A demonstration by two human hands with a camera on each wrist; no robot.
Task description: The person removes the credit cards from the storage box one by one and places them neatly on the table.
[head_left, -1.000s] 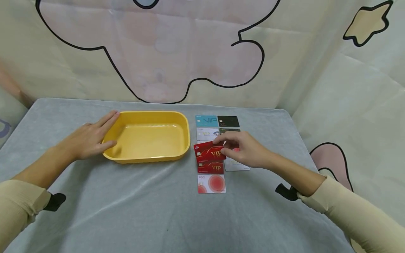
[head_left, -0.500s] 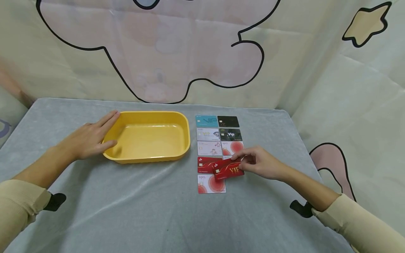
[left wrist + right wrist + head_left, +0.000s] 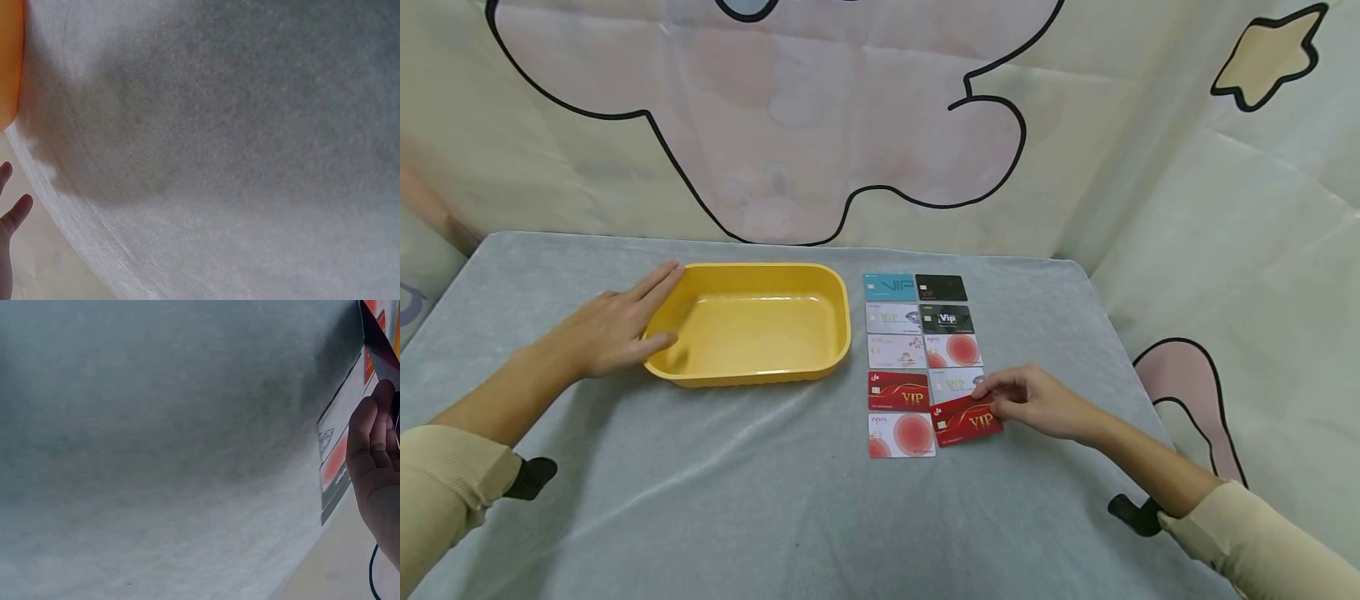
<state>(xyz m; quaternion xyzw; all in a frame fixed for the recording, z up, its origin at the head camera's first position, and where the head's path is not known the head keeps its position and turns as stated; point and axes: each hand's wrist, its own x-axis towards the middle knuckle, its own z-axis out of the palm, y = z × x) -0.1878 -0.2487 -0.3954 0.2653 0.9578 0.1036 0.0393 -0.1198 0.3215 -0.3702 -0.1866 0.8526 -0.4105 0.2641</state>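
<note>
My right hand (image 3: 1037,402) pinches a red VIP card (image 3: 962,422) by its right end, thumb against fingers. The card is slightly tilted and overlaps the lower edge of a white VIP card (image 3: 953,382). To its left lie another red VIP card (image 3: 891,390) and a white card with a red circle (image 3: 895,438). In the right wrist view the held card (image 3: 378,337) rises at an angle off the cloth. My left hand (image 3: 617,321) rests with extended fingers on the left rim of a yellow tray (image 3: 747,377), whose inside shows bare.
Above the held card, more cards lie in two columns: a blue card (image 3: 890,287), a black card (image 3: 942,288), a dark Vip card (image 3: 947,319) and several pale ones. Grey cloth (image 3: 722,500) covers the table. A printed curtain (image 3: 820,125) hangs behind.
My right hand has carried the red card rightward and toward me, from over the left column to the bottom of the right column. The left hand and tray have not moved.
</note>
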